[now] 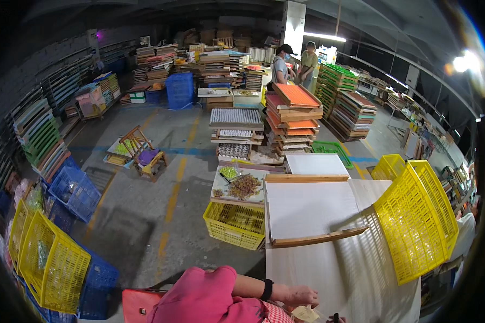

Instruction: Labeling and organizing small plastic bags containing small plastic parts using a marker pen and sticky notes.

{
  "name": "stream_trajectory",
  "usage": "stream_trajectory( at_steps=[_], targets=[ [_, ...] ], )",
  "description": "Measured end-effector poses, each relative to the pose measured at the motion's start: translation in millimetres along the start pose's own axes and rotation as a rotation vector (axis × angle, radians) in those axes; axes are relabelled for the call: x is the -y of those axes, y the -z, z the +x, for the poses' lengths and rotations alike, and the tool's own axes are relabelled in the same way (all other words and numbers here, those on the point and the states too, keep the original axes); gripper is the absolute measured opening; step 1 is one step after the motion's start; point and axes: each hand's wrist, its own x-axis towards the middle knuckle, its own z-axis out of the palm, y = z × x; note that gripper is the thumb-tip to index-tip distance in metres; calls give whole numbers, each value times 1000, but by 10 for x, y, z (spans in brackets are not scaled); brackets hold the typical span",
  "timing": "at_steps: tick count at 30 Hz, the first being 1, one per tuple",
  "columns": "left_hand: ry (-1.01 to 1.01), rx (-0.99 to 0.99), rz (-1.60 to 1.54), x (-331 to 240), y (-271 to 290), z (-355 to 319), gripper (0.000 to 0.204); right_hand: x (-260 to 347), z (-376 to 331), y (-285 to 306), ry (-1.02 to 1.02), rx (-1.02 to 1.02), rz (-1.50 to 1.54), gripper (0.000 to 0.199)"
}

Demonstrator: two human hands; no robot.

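Observation:
My left hand (300, 296), below a pink sleeve and a black wristband (267, 289), is over the near edge of a pale wooden table (299, 266). Its fingers are curled, with a cream slip of paper (306, 314) at their underside. A small black stick-like object (336, 318) shows just right of the slip, cut off by the lower edge. My right hand is not visible. Beyond my left hand, a white board with wooden end bars (312, 207) lies on the table.
A tilted yellow crate (415, 220) stands on the table's right side. Left of the board, a tray of brownish pieces (245, 187) rests on a yellow crate (234, 225). Stacked orange trays (296, 97) and two people are farther off. A small chair (140, 153) stands on the floor.

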Motion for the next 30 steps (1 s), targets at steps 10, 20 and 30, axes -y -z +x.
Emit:
stream_trajectory(
  at_steps=[10, 20, 30],
  targets=[
    [37, -65, -139, -309, 264, -116, 39, 670, 295, -426, 135, -104, 235, 17],
    [97, 28, -199, -343, 371, -126, 37, 705, 254, -378, 100, -32, 173, 22],
    [49, 37, -162, -376, 465, -118, 38, 725, 266, -401, 183, -61, 93, 17]
  ],
)
